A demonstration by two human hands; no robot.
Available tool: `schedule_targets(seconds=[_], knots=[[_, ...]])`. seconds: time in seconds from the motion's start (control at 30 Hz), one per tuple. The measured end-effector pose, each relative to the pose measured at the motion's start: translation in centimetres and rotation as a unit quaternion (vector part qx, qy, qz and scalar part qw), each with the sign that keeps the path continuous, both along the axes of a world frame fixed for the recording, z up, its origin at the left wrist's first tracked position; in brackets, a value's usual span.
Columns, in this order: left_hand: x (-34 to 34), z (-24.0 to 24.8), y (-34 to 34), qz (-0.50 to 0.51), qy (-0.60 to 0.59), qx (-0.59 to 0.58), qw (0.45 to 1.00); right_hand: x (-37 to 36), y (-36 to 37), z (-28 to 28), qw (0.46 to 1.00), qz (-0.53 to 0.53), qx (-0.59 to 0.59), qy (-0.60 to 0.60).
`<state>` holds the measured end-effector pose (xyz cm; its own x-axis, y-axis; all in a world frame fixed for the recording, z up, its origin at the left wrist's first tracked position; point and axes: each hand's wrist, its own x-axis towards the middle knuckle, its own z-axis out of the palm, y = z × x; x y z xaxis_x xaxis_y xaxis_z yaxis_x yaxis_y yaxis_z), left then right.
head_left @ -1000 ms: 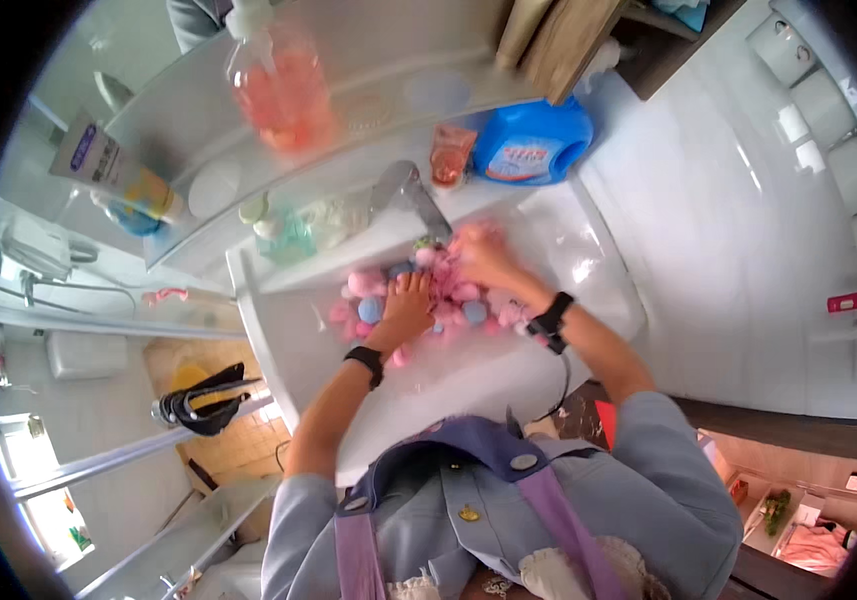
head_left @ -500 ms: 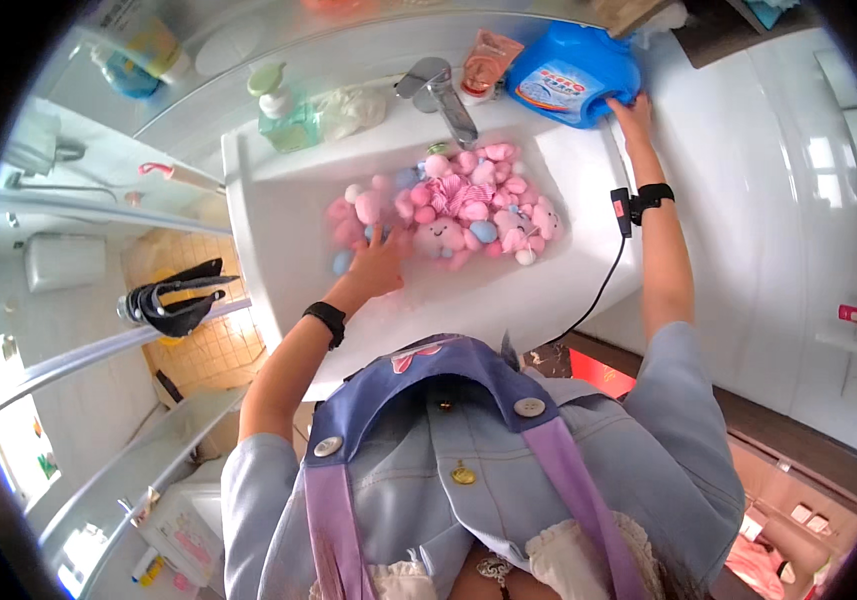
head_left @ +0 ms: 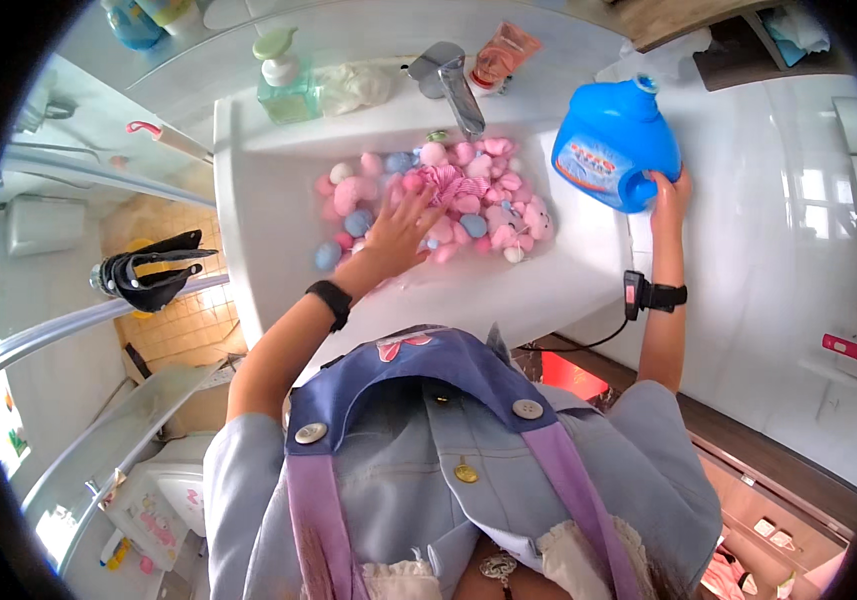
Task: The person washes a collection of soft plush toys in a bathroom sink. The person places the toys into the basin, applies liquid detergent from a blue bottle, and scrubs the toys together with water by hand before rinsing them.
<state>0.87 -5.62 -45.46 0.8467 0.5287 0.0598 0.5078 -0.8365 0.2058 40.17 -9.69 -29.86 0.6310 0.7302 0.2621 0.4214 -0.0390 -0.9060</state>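
Note:
Pink, white and blue plush toys (head_left: 493,180) lie heaped in a white sink (head_left: 278,235), and water seems to surround them. Over the left part of the heap is my left hand (head_left: 398,232), its fingers spread; whether it touches the toys I cannot tell. My right hand (head_left: 668,195) grips the handle of a big blue detergent jug (head_left: 613,140). The jug is held up over the sink's right edge, and its spout at the top looks uncapped. Black bands circle both my wrists, the right one carrying a small black device (head_left: 633,293) with a cable.
A silver faucet (head_left: 453,90) rises behind the toys. On the back ledge stand a green pump bottle (head_left: 283,80), a crumpled pale plastic bag (head_left: 355,88) and a pinkish-orange tube (head_left: 504,52). White wall tiles (head_left: 768,230) close off the right side.
The blue jug has left the back right corner and come nearer, lifted by my right hand. My left hand has shifted slightly right, and its fingers are now spread.

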Motion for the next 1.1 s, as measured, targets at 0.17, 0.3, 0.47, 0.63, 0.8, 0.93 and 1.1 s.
schedule_targets(seconds=[0.17,0.3,0.47,0.63,0.8,0.93,1.1], knots=[[1.1,-4.6,-0.6,-0.035,0.073,-0.078,0.994,-2.8,-1.7,4.1,0.948,0.049,-0.101,-0.299],[1.4,-5.0,0.3,-0.078,0.057,-0.168,0.981,-5.7,-2.6,6.0,0.883,0.071,-0.229,-0.404],[0.8,-2.1,-0.1,-0.093,0.082,-0.190,0.974,-7.9,-2.8,6.8,0.820,0.111,-0.274,-0.490],[-0.5,-2.3,-1.2,-0.071,0.120,-0.132,0.981,-10.5,-2.3,7.7,0.752,0.201,-0.265,-0.569],[-2.8,-0.6,-1.6,-0.062,0.013,-0.210,0.976,-13.7,-1.3,8.9,0.719,0.253,-0.233,-0.604],[-5.3,-0.4,0.4,-0.007,-0.016,-0.347,0.938,-16.0,0.3,9.5,0.689,0.297,-0.196,-0.632],[-6.6,1.2,2.5,0.119,-0.279,-0.781,0.546,-18.8,2.0,9.6,0.662,0.337,-0.164,-0.649]])
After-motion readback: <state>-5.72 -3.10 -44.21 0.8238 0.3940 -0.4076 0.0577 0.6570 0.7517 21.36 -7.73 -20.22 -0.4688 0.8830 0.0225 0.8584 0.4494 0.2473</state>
